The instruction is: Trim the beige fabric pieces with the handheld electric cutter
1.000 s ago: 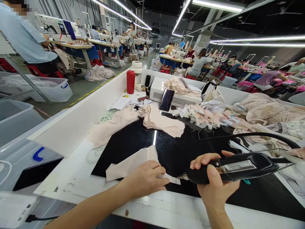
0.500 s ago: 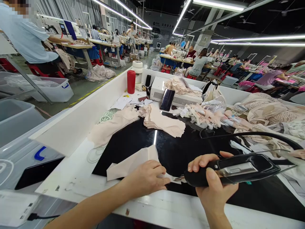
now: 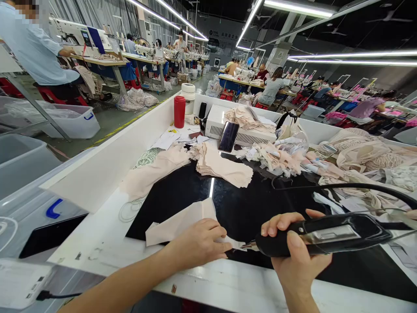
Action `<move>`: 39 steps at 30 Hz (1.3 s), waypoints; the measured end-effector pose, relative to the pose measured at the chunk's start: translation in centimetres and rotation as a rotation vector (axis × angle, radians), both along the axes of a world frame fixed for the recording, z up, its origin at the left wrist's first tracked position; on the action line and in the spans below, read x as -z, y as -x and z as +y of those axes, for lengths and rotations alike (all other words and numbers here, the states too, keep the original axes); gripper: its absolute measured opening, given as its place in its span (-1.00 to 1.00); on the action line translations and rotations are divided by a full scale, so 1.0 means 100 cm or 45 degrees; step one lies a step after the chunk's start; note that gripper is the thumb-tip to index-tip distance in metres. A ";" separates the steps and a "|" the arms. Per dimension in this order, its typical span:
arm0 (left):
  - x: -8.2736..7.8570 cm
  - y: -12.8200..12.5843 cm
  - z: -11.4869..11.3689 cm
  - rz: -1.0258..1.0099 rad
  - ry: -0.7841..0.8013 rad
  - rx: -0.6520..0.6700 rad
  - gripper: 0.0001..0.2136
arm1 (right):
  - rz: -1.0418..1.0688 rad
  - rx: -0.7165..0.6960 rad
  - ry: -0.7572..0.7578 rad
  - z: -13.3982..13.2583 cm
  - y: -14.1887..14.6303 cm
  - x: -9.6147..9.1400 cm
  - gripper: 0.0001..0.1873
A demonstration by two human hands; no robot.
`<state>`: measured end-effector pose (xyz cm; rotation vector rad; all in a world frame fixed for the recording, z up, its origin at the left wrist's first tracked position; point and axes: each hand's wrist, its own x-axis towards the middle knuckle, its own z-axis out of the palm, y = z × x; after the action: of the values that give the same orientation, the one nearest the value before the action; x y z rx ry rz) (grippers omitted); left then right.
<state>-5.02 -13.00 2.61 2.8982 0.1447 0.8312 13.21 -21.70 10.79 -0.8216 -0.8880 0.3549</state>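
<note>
A pale beige fabric piece [image 3: 182, 219] lies folded on the black board [image 3: 250, 208] near the table's front edge. My left hand [image 3: 203, 243] presses on its right end, the fingers closed together on the cloth. My right hand [image 3: 296, 243] is wrapped round a black corded hand tool [image 3: 339, 234] with a slim metal tip. The tip points left and meets the fabric's narrow right end, just beside my left fingertips; whether it touches the cloth or lies just over it I cannot tell.
Behind the board stand a stack of beige pieces [image 3: 224, 167], a phone [image 3: 229, 136], a white vented box [image 3: 215, 121] and a red cup [image 3: 179, 111]. Heaped fabric [image 3: 365, 152] and the tool's black cable [image 3: 352, 186] lie at right. A co-worker [image 3: 35, 52] sits far left.
My right hand and the tool have shifted slightly right, the tip moving along with them. My left hand and the fabric stay nearly in place. The co-worker's hand at left has drawn back.
</note>
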 end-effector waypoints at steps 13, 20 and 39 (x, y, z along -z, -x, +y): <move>-0.002 0.002 -0.001 0.016 0.070 0.004 -0.79 | -0.016 -0.006 0.017 -0.002 -0.001 0.005 -0.59; -0.019 0.015 0.018 -0.007 0.240 -0.161 -0.84 | -0.016 0.029 0.019 0.007 -0.019 0.010 -0.56; -0.070 0.008 0.010 0.529 0.315 -0.451 -0.90 | 0.028 0.096 0.059 0.049 -0.023 0.016 -0.51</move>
<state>-5.82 -12.03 9.65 2.7970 0.7577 0.2083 15.53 -16.83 9.22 -0.8896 -0.8283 0.3186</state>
